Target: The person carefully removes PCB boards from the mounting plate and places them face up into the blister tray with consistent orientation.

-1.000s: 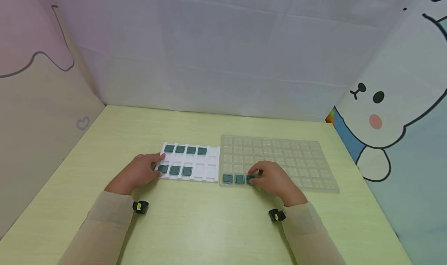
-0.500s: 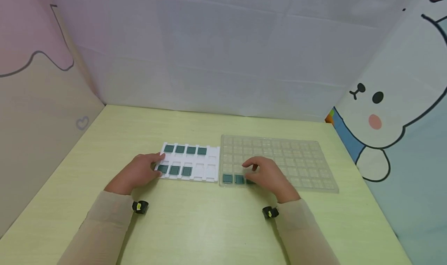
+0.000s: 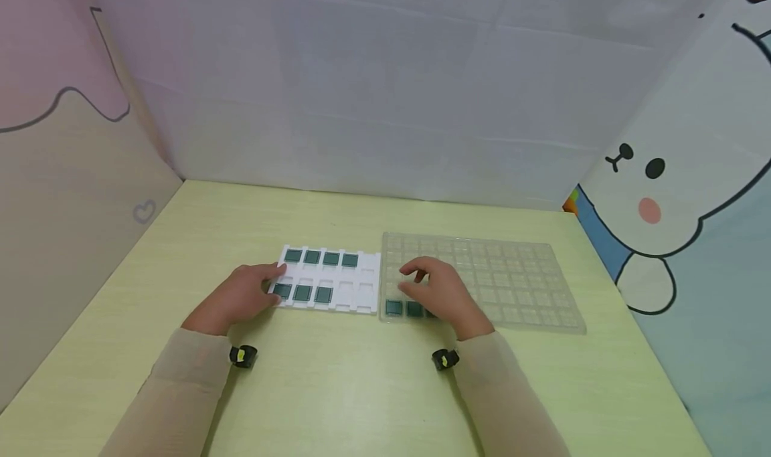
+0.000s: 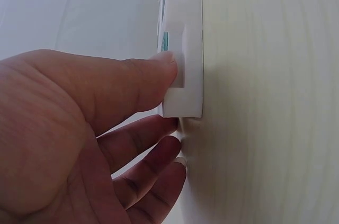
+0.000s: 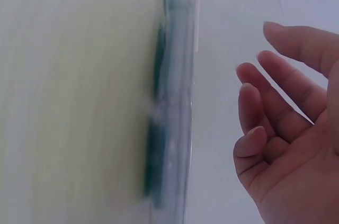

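A white tray [image 3: 364, 298] lies on the table with dark green square chips [image 3: 330, 259] in two of its rows. My left hand [image 3: 239, 298] holds it by its left end; in the left wrist view the thumb [image 4: 143, 78] rests on the tray's edge near the corner. Beside it is a clear plastic tray [image 3: 512, 290] with many square pockets. Green chips [image 3: 394, 308] sit in its front-left pockets, one partly hidden by my right hand [image 3: 442, 295]. That hand hovers over the clear tray, fingers loosely bent, thumb and index finger apart, holding nothing.
Both trays stand side by side on a pale yellow table [image 3: 349, 390]. A white cloth [image 3: 373, 96] hangs behind it, and a printed cartoon sheet [image 3: 693, 256] borders the right side.
My right hand has let go of the chip at the third front pocket, lifted and moved left. The left hand has stayed on the white tray.
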A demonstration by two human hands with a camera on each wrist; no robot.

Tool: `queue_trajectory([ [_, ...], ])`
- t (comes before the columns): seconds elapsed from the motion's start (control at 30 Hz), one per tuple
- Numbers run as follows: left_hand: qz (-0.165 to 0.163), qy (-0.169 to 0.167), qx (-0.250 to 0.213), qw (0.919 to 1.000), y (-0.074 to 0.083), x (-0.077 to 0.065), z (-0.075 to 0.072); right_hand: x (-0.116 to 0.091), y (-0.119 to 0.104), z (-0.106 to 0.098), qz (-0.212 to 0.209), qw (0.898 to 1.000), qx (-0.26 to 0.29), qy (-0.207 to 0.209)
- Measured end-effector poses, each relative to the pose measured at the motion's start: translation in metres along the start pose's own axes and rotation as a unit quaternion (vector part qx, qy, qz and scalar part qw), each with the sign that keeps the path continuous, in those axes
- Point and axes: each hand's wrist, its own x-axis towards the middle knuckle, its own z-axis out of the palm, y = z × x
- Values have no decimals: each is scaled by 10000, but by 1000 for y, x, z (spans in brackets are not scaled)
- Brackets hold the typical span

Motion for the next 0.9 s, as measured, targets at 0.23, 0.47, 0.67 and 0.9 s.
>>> queue_trajectory([
  [0.23, -13, -17, 25, 10000, -1, 1, 0, 13, -10, 10, -144, 9998, 133, 32],
  [0.47, 50, -3, 23, 10000, -1, 4, 2, 23, -20, 18, -195, 9998, 55, -21],
  [0.67, 14, -31, -36, 10000, -1, 2, 0, 32, -28, 25, -287, 9995, 126, -73],
  [0.9, -13, -5, -56, 10000, -2, 3, 2, 35, -40, 35, -362, 9987, 337, -100],
])
